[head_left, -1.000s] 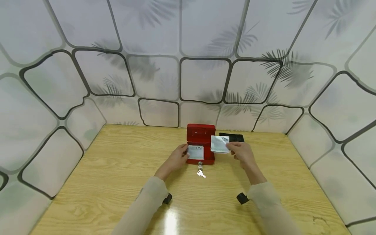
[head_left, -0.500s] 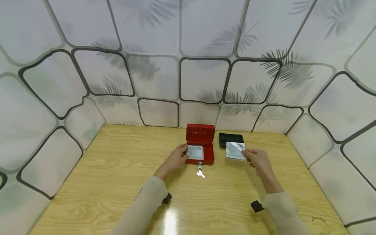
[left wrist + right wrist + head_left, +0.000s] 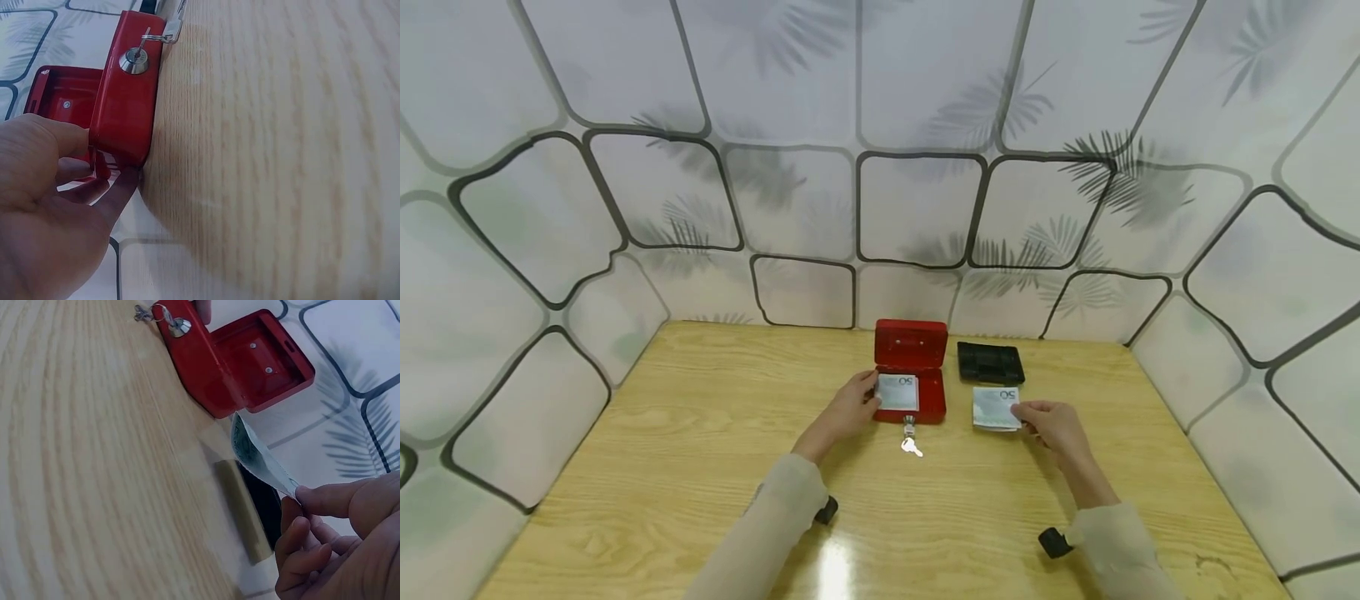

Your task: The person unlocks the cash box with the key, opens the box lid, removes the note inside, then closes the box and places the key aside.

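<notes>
A small red cash box (image 3: pixel 932 396) stands on the table with its lid (image 3: pixel 911 343) raised. In its left part lies a banknote (image 3: pixel 897 392) marked 50. My left hand (image 3: pixel 852 406) grips the box's left side; in the left wrist view its thumb (image 3: pixel 72 137) lies at the wall's upper edge with fingers outside. A key (image 3: pixel 912 447) hangs on a ring from the lock (image 3: pixel 134 60). My right hand (image 3: pixel 1054 425) pinches folded banknotes (image 3: pixel 994 407) by one edge, between thumb and fingers. They appear held just above the table, right of the box.
Behind the banknotes lies a flat black object (image 3: pixel 990 363), perhaps a tray with compartments. The wooden table (image 3: pixel 722 400) ends at a patterned cloth wall (image 3: pixel 805 292) at the back and sides.
My right hand has carried the banknotes from above the box's right part to the right, then down toward me, uncovering the black object. My left hand has stayed on the box.
</notes>
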Demonstrator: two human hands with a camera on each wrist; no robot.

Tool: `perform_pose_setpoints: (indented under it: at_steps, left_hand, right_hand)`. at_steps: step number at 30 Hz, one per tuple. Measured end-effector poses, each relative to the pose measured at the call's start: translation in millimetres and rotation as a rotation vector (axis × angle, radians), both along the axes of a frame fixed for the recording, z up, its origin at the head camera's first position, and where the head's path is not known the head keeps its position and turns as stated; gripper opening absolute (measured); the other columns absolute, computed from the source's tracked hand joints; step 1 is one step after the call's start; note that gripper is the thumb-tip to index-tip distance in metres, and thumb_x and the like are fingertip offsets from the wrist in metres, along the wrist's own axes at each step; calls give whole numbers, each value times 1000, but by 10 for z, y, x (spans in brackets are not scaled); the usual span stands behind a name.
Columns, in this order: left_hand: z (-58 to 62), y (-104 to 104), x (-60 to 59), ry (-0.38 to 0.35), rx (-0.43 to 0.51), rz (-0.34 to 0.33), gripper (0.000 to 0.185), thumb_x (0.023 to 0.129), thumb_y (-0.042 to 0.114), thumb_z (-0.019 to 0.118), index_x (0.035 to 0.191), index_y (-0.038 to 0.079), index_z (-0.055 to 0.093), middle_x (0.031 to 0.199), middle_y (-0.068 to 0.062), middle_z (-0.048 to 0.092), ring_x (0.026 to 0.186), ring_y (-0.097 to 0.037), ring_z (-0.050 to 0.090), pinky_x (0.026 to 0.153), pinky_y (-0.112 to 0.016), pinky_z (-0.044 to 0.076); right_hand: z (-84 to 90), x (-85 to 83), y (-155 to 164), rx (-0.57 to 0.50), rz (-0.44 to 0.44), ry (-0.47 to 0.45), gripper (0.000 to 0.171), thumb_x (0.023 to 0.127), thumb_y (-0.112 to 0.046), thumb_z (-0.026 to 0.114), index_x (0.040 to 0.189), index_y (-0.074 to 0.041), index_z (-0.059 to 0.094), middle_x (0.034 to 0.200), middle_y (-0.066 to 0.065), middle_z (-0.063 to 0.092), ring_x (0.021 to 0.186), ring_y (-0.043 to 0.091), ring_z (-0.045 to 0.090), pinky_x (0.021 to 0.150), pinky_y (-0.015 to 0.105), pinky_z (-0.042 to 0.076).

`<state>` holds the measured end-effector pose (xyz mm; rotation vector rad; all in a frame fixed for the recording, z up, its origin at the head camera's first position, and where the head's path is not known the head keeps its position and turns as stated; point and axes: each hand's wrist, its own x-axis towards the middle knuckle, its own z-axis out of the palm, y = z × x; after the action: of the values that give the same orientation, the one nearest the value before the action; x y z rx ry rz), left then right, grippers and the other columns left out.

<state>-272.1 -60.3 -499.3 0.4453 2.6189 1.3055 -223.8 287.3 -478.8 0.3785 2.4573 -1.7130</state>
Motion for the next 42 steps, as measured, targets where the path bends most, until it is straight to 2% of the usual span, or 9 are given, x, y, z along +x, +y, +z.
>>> perform_pose_setpoints:
  at_steps: [8,14,21,29,42]
  left_hand:
    - [11,9,-13,20,5,2,57,106,5,55,157,-7,34,161,-25,34,144,-37,42,117,-48,38]
    - [8,13,-23,24,4,3,57,106,5,55,157,-6,33,161,-24,34,145,-37,41,117,-47,37]
    - [11,10,-18,13,8,4,57,106,6,54,157,-7,33,162,-24,33,145,-37,40,118,-48,37]
    - [19,9,-8,13,13,-2,56,106,6,54,157,-7,33,161,-25,33,145,-37,41,117,-48,37]
    - [-2,2,-1,27,9,-11,56,106,4,54,156,-9,34,161,-26,34,143,-38,43,116,-49,39]
  right_hand:
    - [-42,-28,-83,65,-18,-15,34,98,-22,74,112,9,73,70,0,66,64,13,53,54,25,42]
    - [-83,-50,-139,75,-49,2,28,97,-16,73,106,10,73,67,0,65,63,11,53,54,23,43]
    - [-170,-55,-186,202,-58,69,26,96,-14,72,105,10,74,71,3,68,64,13,56,55,24,45]
    - [-179,-36,-254,405,-51,123,27,95,-18,72,100,7,77,88,14,75,71,18,59,58,25,45]
    - [-165,-11,-307,524,-30,19,29,97,-29,71,97,-1,78,95,12,75,77,23,64,57,32,45]
